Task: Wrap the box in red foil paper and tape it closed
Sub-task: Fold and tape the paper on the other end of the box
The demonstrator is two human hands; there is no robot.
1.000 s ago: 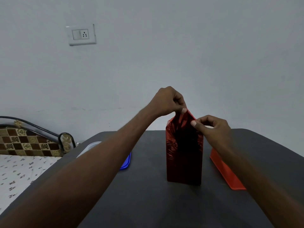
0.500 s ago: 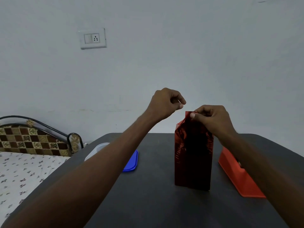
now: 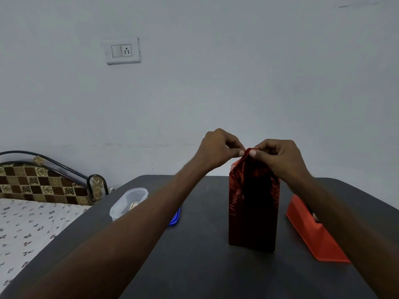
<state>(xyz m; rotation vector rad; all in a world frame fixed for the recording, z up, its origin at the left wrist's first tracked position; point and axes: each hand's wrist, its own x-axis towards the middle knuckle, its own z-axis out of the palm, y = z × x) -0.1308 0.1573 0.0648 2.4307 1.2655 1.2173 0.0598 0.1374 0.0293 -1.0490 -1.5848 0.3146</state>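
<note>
A tall box wrapped in red foil paper (image 3: 252, 210) stands upright on the dark table (image 3: 194, 266), right of the middle. Its foil is gathered into a peak at the top. My left hand (image 3: 218, 148) pinches that peak from the left with thumb and fingertips. My right hand (image 3: 278, 156) pinches the same peak from the right, thumb in front. Both hands meet at the tip. The box itself is hidden under the foil. Whether a piece of tape is between my fingers cannot be made out.
An orange tape dispenser (image 3: 313, 231) lies right of the box, partly behind my right forearm. A clear plastic container (image 3: 127, 202) and a blue lid (image 3: 174, 216) sit at the table's left. A bed (image 3: 32, 216) adjoins the table's left edge. A wall stands behind.
My left hand, held apart from the foil half a second ago, has come back to the peak and pinches it beside my right hand. The view has shifted so things appear further right.
</note>
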